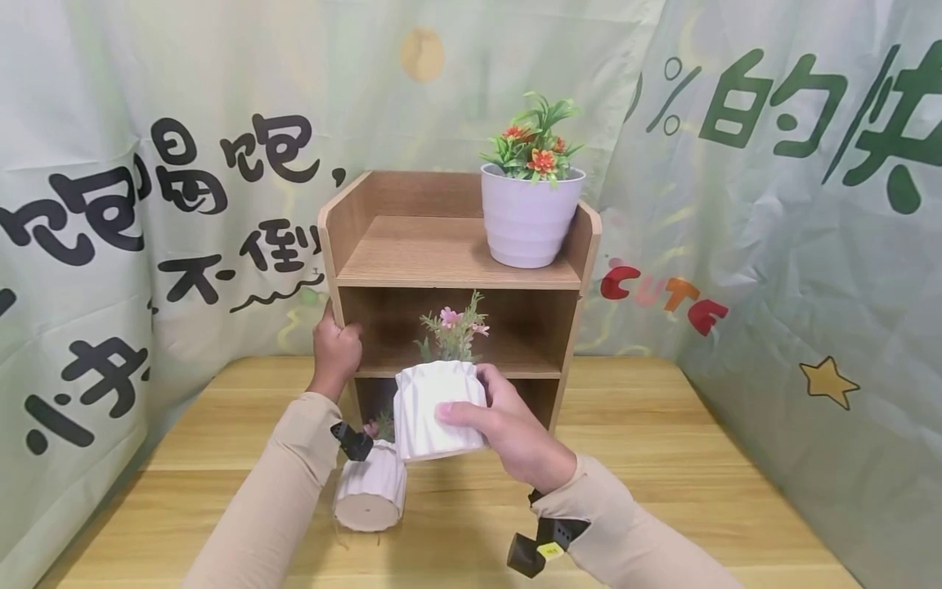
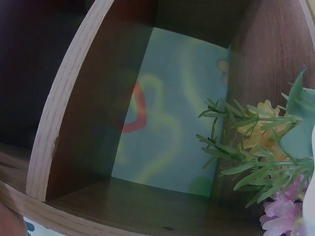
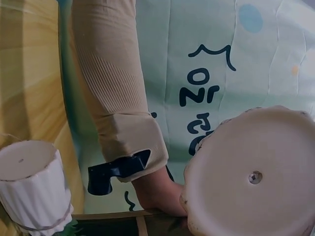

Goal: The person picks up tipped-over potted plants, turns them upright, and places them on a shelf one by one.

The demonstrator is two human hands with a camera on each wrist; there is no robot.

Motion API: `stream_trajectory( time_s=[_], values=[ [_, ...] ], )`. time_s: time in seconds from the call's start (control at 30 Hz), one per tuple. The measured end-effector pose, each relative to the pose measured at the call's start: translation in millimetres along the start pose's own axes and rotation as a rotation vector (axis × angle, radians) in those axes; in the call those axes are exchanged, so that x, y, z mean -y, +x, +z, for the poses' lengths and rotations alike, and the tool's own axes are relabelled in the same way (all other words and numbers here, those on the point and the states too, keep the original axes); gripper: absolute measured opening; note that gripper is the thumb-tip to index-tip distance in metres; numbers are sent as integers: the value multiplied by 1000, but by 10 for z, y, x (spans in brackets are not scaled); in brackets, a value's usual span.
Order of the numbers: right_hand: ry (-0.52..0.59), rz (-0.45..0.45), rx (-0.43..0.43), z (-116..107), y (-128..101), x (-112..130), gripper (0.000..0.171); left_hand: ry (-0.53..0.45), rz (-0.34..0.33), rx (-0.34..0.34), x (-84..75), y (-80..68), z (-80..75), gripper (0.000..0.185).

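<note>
My right hand (image 1: 522, 429) holds a white fluted flowerpot (image 1: 437, 409), thumb on its front, in front of the shelf's middle opening. Small pink flowers and green sprigs (image 1: 452, 327) rise from the pot. The right wrist view shows this pot's round underside (image 3: 253, 172) up close. My left hand (image 1: 337, 350) grips the left side panel of a wooden shelf (image 1: 456, 245); some of its fingers are hidden behind the panel. Below the left wrist, a second white flowerpot (image 1: 370, 487) lies tipped on the table, base towards me, its pink flowers (image 1: 379, 425) partly hidden.
A larger pale pot (image 1: 531, 217) with orange flowers stands on the right of the shelf's top. The shelf rests on a wood-grain table (image 1: 648, 491). Printed cloth (image 1: 795, 245) hangs behind and at both sides.
</note>
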State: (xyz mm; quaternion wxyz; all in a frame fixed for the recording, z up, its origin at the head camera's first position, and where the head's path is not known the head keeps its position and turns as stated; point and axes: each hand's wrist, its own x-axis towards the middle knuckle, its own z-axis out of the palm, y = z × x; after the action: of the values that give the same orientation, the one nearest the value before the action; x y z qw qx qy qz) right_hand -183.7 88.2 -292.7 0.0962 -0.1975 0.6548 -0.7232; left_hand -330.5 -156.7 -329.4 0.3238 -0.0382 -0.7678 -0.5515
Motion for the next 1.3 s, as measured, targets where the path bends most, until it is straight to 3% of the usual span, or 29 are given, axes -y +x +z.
stream_trajectory(
  time_s=[0.67, 1.07, 1.3],
  values=[
    [-92, -70, -117, -90, 196, 106, 61, -5, 18, -9, 16, 25, 11, 51],
    [-186, -132, -171, -87, 228, 147, 66, 4, 15, -2, -2, -3, -7, 52],
    [-186, -164, -193, -66, 233, 166, 70, -1, 7, 5, 4, -19, -10, 54]
  ],
)
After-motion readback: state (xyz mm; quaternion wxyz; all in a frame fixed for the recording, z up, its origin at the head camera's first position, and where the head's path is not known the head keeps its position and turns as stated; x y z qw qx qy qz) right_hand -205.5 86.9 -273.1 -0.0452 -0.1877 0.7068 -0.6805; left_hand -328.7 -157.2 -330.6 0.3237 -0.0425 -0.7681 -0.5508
